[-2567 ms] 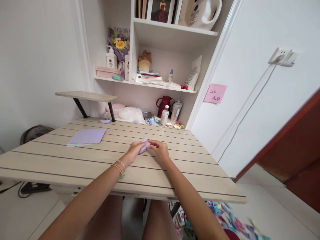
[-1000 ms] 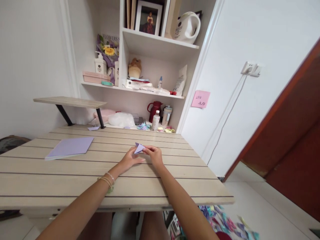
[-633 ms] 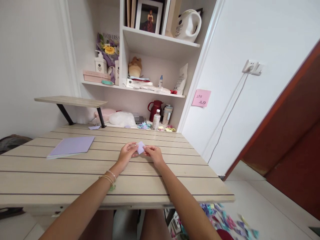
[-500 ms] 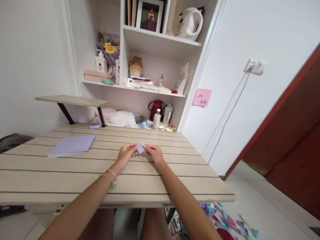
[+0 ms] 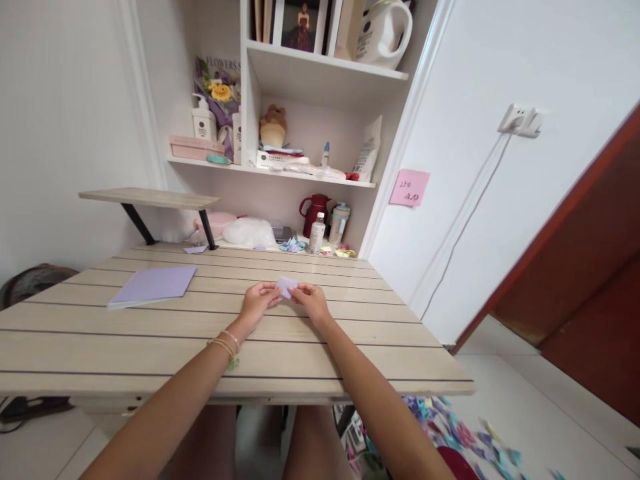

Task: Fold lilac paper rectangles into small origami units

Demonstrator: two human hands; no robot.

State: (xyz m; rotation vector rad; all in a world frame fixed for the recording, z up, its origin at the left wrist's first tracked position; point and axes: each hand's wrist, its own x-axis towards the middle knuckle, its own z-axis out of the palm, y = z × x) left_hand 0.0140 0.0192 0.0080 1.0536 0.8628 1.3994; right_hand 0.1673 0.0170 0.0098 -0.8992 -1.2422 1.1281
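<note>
A small folded piece of lilac paper (image 5: 287, 287) is held up between my two hands, over the middle of the wooden table (image 5: 300, 347). My left hand (image 5: 259, 302) pinches its left side with thumb and fingers. On the right side, my right hand (image 5: 312, 301) grips it the same way. The fingertips partly cover the paper, so its exact fold is hard to make out. To the left on the table lies a stack of lilac paper sheets (image 5: 155, 285).
A small raised shelf (image 5: 150, 197) stands at the table's back left, with a lilac paper scrap (image 5: 195, 249) near its leg. Behind are a bottle (image 5: 317, 235), a red jug (image 5: 314, 213) and a cup (image 5: 339, 223). Colourful folded papers (image 5: 465, 433) lie on the floor at right.
The folded paper has turned in my fingers, from a diamond-like tilt to a flatter position. Both hands keep hold of it. The camera view has shifted slightly.
</note>
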